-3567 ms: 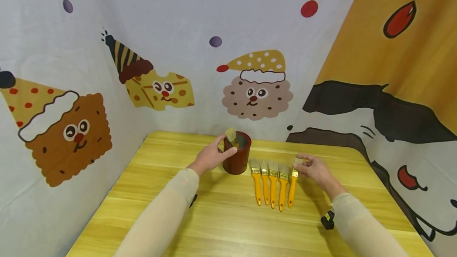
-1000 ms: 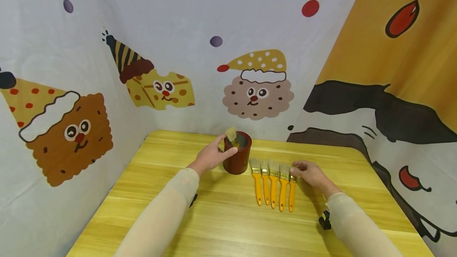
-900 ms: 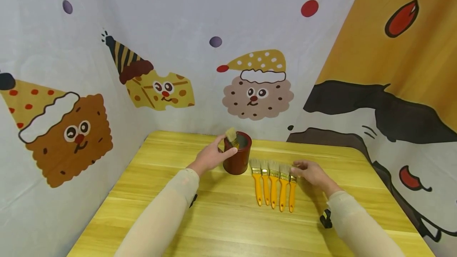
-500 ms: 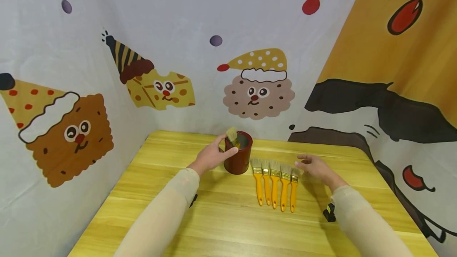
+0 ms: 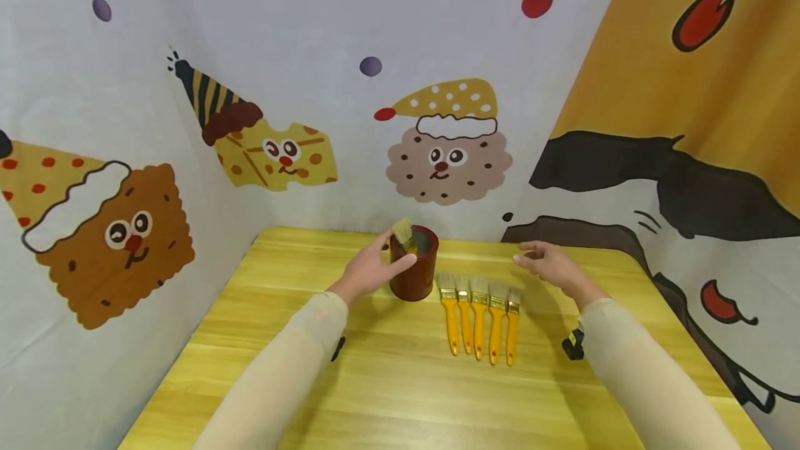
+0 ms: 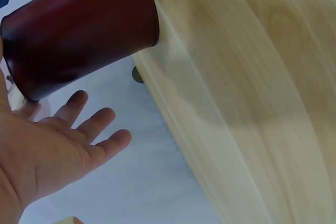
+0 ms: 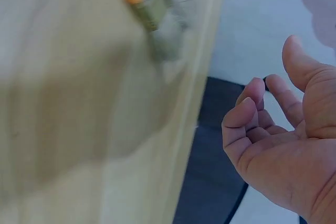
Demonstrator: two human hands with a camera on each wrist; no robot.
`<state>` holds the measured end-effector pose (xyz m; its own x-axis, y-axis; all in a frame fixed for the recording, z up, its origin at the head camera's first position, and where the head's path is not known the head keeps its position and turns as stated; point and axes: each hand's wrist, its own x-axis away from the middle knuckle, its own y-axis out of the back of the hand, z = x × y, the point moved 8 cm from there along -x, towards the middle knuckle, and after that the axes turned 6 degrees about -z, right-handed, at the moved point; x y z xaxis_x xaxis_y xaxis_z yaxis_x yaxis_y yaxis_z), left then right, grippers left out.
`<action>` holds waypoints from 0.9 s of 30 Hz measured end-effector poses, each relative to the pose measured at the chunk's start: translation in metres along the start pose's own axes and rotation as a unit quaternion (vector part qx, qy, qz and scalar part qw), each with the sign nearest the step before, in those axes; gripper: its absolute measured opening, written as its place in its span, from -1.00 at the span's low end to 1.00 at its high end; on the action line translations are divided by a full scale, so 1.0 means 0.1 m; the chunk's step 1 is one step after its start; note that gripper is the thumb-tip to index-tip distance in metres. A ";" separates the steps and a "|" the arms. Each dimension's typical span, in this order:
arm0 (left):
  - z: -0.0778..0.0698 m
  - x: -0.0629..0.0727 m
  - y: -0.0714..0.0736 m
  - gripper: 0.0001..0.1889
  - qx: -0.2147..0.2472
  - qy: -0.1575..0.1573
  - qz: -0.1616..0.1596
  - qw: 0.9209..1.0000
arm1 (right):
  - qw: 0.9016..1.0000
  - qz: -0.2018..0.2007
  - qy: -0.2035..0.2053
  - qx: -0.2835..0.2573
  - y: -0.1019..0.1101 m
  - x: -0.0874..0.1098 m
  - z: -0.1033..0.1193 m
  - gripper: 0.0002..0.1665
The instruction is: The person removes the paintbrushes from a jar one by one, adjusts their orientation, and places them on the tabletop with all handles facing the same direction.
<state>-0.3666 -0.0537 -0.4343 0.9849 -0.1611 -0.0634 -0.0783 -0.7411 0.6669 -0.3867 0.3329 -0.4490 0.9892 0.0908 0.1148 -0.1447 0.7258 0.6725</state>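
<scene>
Brushes [image 5: 478, 307]: five in a row, sixth brush [image 5: 403, 233] tilted in can [image 5: 414, 282]

Near: pale sleeves [image 5: 644, 373] reach in over the worktop [image 5: 400, 401]. Small black item [image 5: 572, 344] beside the right cuff; identity unclear.

Middle: five brushes side by side, yellow handles toward the person, bristles away. Heads close together; handle ends not quite level, slightly fanned.

Beyond: dark red can stands upright near the far edge, just left of the row. Sixth brush leans at its mouth, bristles up, handle hidden. Left hand [image 5: 369, 273] at the rim, thumb and forefinger either side of that brush, other three fingers spread. Whether the first two pinch brush or rim: cannot tell. Right hand [image 5: 550, 266] empty, fingers loosely bent and apart, above the worktop past the rightmost brush, touching nothing.

Far: cloth backdrop [image 5: 312, 19] with cartoon figures.

Technique (judgement): steady the can at its wall, as a push at the rim could tip it. Grip the leaning brush at its metal band, sparing the bristles, and follow its tilt so the handle does not snag. Straighten the row by light touches on bands or handles, approaching from the right.
</scene>
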 end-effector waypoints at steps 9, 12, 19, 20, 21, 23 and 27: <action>0.03 -0.04 -0.06 0.05 0.046 -0.010 -0.020 0.999 | 0.999 -0.022 0.048 0.001 0.06 -0.15 0.56 -0.14; 0.05 -0.06 -0.09 0.07 0.043 0.000 -0.018 0.999 | 0.998 -0.019 0.054 -0.016 0.02 -0.19 0.75 -0.16; 0.09 -0.07 -0.09 0.05 0.050 0.018 -0.014 0.998 | 0.995 0.011 0.088 -0.048 -0.27 -0.32 1.25 -0.21; 0.09 -0.06 -0.09 0.06 0.051 0.020 -0.013 0.998 | 0.994 0.014 0.094 -0.050 -0.32 -0.34 1.33 -0.22; 0.09 -0.06 -0.08 0.06 0.051 0.021 -0.013 0.998 | 0.994 0.016 0.100 -0.051 -0.37 -0.35 1.40 -0.23; 0.09 -0.06 -0.08 0.06 0.054 0.024 -0.013 0.998 | 0.992 0.019 0.111 -0.050 -0.47 -0.37 1.54 -0.25; 0.10 -0.06 -0.08 0.09 0.061 0.030 -0.011 0.998 | 0.990 0.028 0.134 -0.035 -0.70 -0.42 1.77 -0.26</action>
<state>-0.3730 -0.0532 -0.4466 0.9938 -0.1074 -0.0293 -0.0716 -0.8180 0.5707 -0.4220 0.1576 -0.3719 0.9515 0.3028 -0.0539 -0.2064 0.7587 0.6179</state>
